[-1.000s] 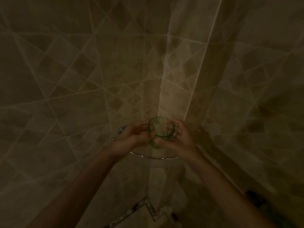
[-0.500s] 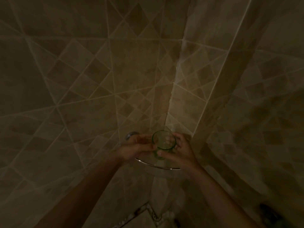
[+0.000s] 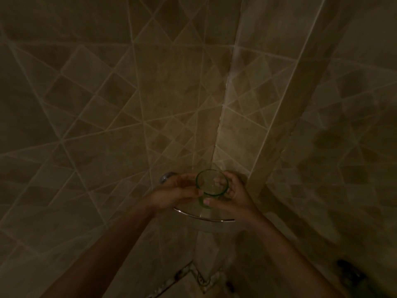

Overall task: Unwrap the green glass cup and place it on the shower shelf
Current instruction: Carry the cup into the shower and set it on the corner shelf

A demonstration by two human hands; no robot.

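The green glass cup [image 3: 211, 186] is bare, upright and see-through, held over the corner shower shelf [image 3: 204, 218], a clear glass quarter-round with a metal rim. My left hand [image 3: 176, 190] grips the cup's left side with its fingertips. My right hand [image 3: 234, 193] wraps the cup's right side, thumb across the front. Whether the cup's base touches the shelf is hidden by my fingers and the dim light. No wrapping shows.
Beige tiled walls meet in the corner behind the shelf. A round metal fitting [image 3: 166, 177] sticks out of the left wall beside my left hand. Shower floor tiles [image 3: 193, 280] lie far below. A dark object [image 3: 352, 276] sits at the lower right.
Both hands and the cup have sunk a little toward the shelf and further into the corner. The grip on the cup is the same.
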